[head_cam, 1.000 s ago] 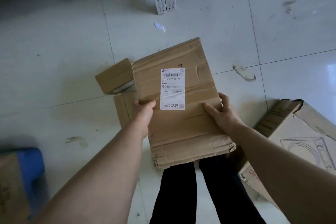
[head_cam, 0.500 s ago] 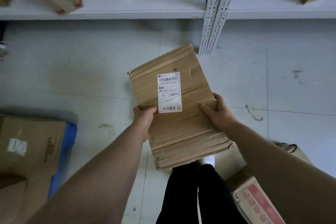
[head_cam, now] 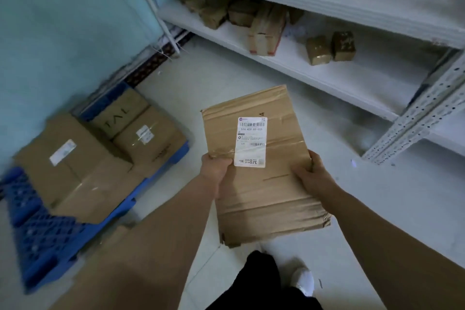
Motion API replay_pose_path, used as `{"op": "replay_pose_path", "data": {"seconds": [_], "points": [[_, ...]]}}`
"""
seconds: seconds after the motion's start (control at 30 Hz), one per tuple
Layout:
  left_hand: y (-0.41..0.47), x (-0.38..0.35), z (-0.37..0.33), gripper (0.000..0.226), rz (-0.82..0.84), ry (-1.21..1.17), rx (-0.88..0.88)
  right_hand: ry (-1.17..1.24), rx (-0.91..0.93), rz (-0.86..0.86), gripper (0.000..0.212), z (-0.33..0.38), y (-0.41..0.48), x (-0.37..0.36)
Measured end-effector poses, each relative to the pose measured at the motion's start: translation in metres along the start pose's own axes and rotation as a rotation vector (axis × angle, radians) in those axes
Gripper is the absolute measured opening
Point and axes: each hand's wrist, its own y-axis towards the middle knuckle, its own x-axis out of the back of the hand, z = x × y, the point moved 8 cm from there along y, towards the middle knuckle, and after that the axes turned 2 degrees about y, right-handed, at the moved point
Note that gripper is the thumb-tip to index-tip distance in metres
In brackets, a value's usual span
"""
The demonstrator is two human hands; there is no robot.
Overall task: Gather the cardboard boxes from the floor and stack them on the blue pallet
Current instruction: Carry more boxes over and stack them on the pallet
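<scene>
I carry a flat, creased cardboard box (head_cam: 264, 189) with a white shipping label in front of me, above the floor. My left hand (head_cam: 216, 168) grips its left edge and my right hand (head_cam: 313, 176) grips its right edge, thumbs on top. The blue pallet (head_cam: 37, 241) lies on the floor at the lower left, by the teal wall. Several cardboard boxes (head_cam: 83, 166) are stacked on it, some with white labels.
White metal shelving (head_cam: 327, 68) runs along the right and back, with several small brown parcels (head_cam: 318, 50) on its lower shelf. A perforated shelf post (head_cam: 415, 121) stands at the right. My legs and a white shoe (head_cam: 304, 282) are below the box.
The view has swung left: the pallet with its stacked boxes is now in full view and the boxes on the floor at the right are out of sight. Both hands keep the same grip.
</scene>
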Motion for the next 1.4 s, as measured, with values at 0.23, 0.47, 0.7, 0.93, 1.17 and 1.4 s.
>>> {"op": "replay_pose_path", "data": {"seconds": [0.23, 0.47, 0.7, 0.93, 1.17, 1.4], "points": [[-0.018, 0.116, -0.011, 0.063, -0.164, -0.216, -0.015, -0.084, 0.161, 0.206, 0.068, 0.100, -0.008, -0.091], [0.005, 0.211, -0.012, 0.063, -0.182, -0.336, -0.014, -0.158, 0.223, 0.282, 0.066, 0.155, -0.004, -0.190], [0.062, 0.285, -0.036, 0.061, -0.138, -0.396, -0.031, -0.244, 0.208, 0.282, 0.069, 0.197, 0.031, -0.278], [0.120, 0.324, -0.069, 0.071, -0.119, -0.375, -0.018, -0.259, 0.209, 0.305, 0.099, 0.210, 0.112, -0.324], [0.176, 0.342, -0.100, 0.073, -0.120, -0.378, 0.052, -0.323, 0.150, 0.324, 0.083, 0.273, 0.128, -0.364], [0.266, 0.363, -0.162, 0.046, -0.274, -0.426, 0.155, -0.337, 0.165, 0.500, 0.071, 0.345, 0.238, -0.426]]}}
